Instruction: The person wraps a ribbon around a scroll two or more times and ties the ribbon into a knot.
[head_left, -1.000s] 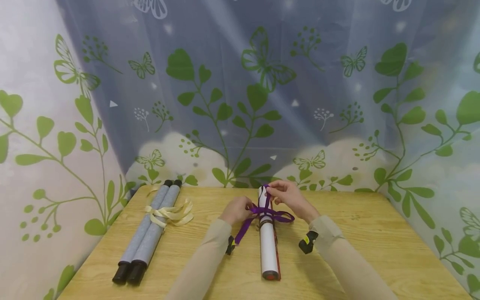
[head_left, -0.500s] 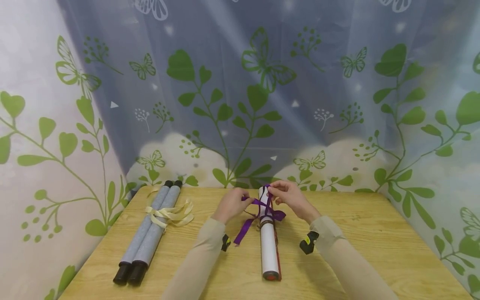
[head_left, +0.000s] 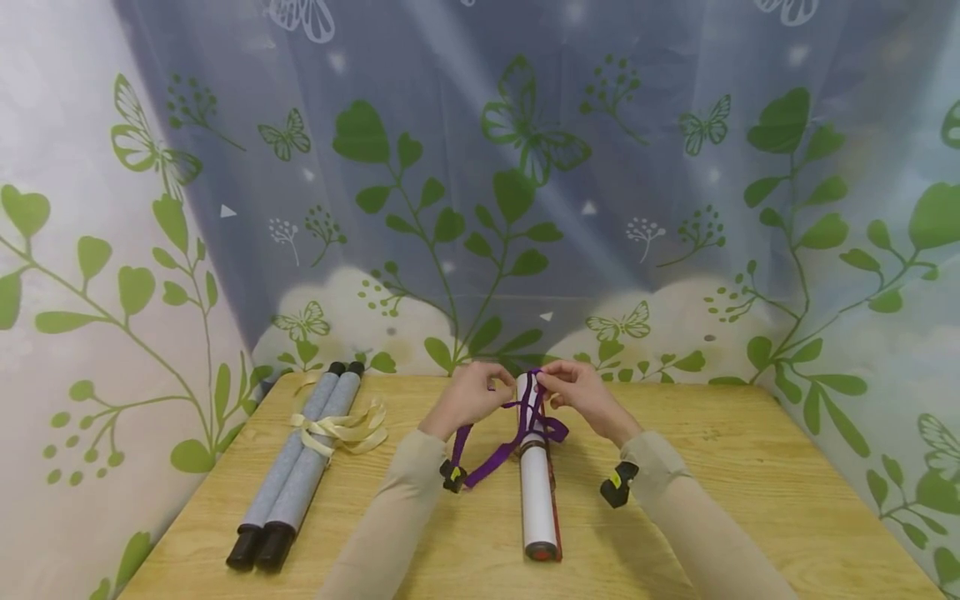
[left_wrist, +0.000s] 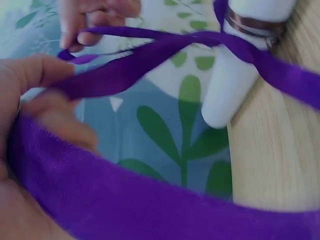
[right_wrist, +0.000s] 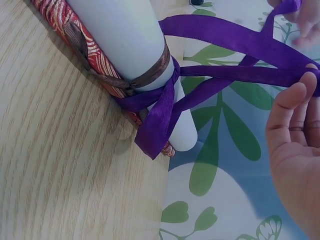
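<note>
A rolled white scroll (head_left: 538,500) with a red patterned strip (right_wrist: 92,37) along its side lies lengthwise on the table. A thin brown cord (right_wrist: 152,72) binds it. Purple ribbon (right_wrist: 215,31) is wrapped round the scroll near its far end, with a loop on the right. My right hand (head_left: 577,392) pinches ribbon above that far end, raised off the scroll. Just left of it, my left hand (head_left: 472,396) holds another stretch of ribbon between thumb and fingers. A ribbon tail hangs below the left hand, and the left wrist view shows it passing across the palm.
Two grey rolls (head_left: 300,467) with black end caps lie side by side on the left of the wooden table (head_left: 720,483), tied with a cream ribbon (head_left: 341,429). A leaf-patterned curtain (head_left: 465,275) hangs close behind the table's far edge.
My left hand has moved up towards the far end of the scroll, drawing ribbon with it. The loop on the right has become smaller. My right hand has stayed nearly in place.
</note>
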